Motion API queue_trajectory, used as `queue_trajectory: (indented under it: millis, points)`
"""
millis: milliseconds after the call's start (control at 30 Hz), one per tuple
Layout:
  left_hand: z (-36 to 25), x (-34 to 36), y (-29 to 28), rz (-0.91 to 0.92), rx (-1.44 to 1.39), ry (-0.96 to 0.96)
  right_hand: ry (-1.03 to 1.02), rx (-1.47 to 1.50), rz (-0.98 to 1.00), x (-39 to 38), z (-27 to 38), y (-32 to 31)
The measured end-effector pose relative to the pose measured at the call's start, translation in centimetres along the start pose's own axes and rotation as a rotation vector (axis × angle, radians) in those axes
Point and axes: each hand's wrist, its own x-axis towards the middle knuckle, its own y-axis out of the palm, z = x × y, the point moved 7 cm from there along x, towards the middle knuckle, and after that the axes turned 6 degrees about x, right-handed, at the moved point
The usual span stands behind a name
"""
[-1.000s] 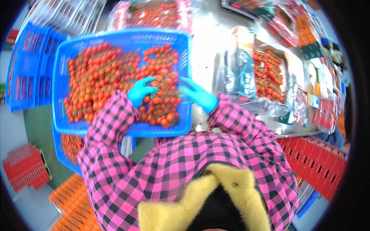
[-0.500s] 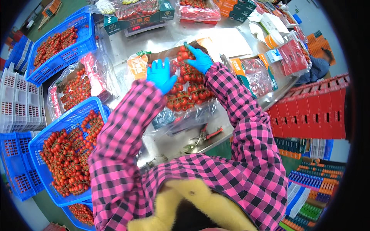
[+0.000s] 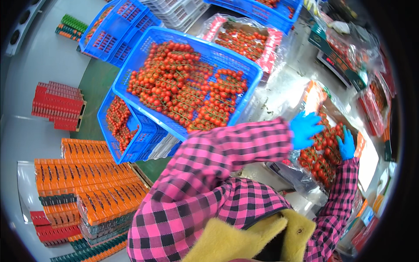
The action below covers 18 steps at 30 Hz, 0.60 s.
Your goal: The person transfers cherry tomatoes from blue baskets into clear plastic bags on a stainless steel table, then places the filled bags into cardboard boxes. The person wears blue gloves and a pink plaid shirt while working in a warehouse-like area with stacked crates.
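Cherry tomatoes on the vine (image 3: pixel 322 156) fill an open carton lined with clear plastic film (image 3: pixel 315 190). My left hand (image 3: pixel 304 130), in a blue glove, hovers at the carton's left side with its fingers spread and nothing in it. On the right side, my right hand (image 3: pixel 347 144), gloved alike, lies against the tomatoes with fingers stretched out. I cannot tell whether its fingertips press on them. A large blue crate (image 3: pixel 131 97) heaped with tomato vines stands to the left of my left arm.
Beyond the crate sits a wrapped carton of tomatoes (image 3: pixel 276 48). A scale (image 3: pixel 334 67) bearing a dark green carton stands at the far right. Behind the crate are white crates (image 3: pixel 179 15) and more blue crates (image 3: pixel 114 32). Stacked orange cartons (image 3: pixel 109 198) stand at the lower left.
My view has swung left, so the table now appears on the right and the blue crate nearer the middle. Both hands stay at the tomato carton, fingers outstretched.
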Motion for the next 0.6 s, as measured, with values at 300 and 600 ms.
queue_trajectory:
  millis: [300, 600]
  points:
    - [26.2, -30.5, -35.3, 0.445, 1.206, -0.761, -0.815, 1.019, 0.004, 2.4, 40.9, -1.7]
    - [29.2, -31.3, -37.4, 0.490, 1.170, -0.844, -0.708, 0.317, 0.153, 9.8, 72.1, 4.8]
